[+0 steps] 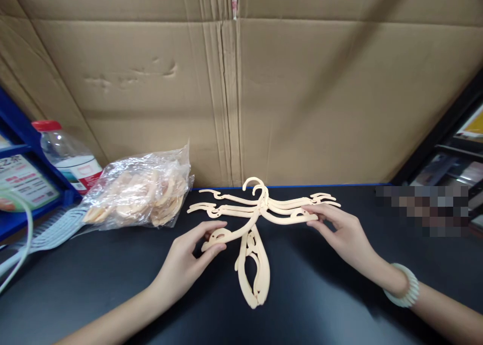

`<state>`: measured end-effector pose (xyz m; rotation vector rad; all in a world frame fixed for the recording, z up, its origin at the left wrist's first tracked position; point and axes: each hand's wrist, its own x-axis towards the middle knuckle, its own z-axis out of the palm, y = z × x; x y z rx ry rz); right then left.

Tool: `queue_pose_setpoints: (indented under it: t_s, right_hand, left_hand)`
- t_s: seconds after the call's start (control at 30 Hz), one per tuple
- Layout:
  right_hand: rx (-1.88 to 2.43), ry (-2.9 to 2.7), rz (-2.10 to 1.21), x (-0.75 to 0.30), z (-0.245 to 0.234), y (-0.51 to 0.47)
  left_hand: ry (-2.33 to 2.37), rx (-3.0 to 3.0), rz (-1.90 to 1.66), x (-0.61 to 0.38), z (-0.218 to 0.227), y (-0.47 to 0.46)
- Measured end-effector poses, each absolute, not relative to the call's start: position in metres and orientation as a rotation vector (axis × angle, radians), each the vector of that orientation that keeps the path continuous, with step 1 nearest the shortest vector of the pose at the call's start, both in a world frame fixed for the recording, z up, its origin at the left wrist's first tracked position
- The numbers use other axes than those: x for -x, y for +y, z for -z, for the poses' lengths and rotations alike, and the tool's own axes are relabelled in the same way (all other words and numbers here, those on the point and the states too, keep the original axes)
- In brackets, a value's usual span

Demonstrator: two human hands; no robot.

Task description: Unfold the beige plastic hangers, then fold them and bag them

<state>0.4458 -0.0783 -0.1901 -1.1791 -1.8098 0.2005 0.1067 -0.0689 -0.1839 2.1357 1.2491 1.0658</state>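
A cream folding clothes hanger (241, 231) is spread between my hands. My left hand (192, 252) pinches the end of its left arm between thumb and fingers. At the other side, my right hand (339, 229) grips the tip of the right arm; a pale beaded band circles that wrist. Behind it lie several more unfolded hangers (237, 211), overlapping, with two hooks showing at the middle. Another hanger (264, 277), its arms folded together, lies in front, pointing toward me. The held hanger partly hides the joints of those behind.
A clear plastic bag (139, 189) of cream hanger parts lies at the left. Beside it are a light-blue hairbrush (58, 229), a red-capped bottle (71, 156) and a blue rack (18, 128). A cardboard wall (309, 98) closes off the back of the black table (313, 305).
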Motion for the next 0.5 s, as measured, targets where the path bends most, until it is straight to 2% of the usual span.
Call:
queue_pose_setpoints:
  t_s: [0.17, 0.33, 0.5]
  right_hand:
    - [1.064, -1.597, -0.675, -0.447, 0.183, -0.076]
    - [1.006, -1.508, -0.944, -0.441, 0.178, -0.081]
    - [0.869, -1.355, -1.198, -0.420, 0.176, -0.095]
  left_hand:
    - [1.192, -1.753, -1.153, -0.109, 0.182, -0.066]
    - [1.083, -1.472, -1.221, -0.117, 0.174, -0.069]
    - [0.986, -1.383, -1.140, -0.130, 0.166, -0.087]
